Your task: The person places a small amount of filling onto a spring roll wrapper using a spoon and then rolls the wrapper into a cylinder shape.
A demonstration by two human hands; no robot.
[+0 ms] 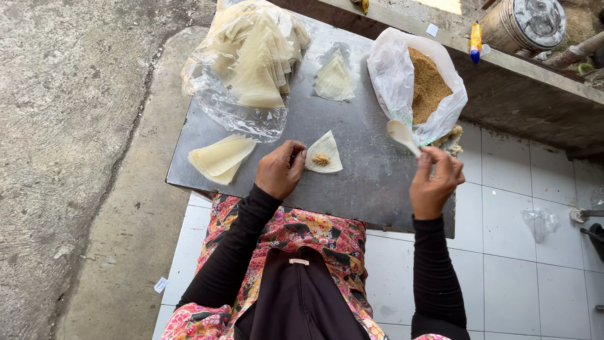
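The person wears long, tight black sleeves down to the wrists. Over the lap lies a bright flowery cloth in pink, red and yellow, with a dark apron on top.
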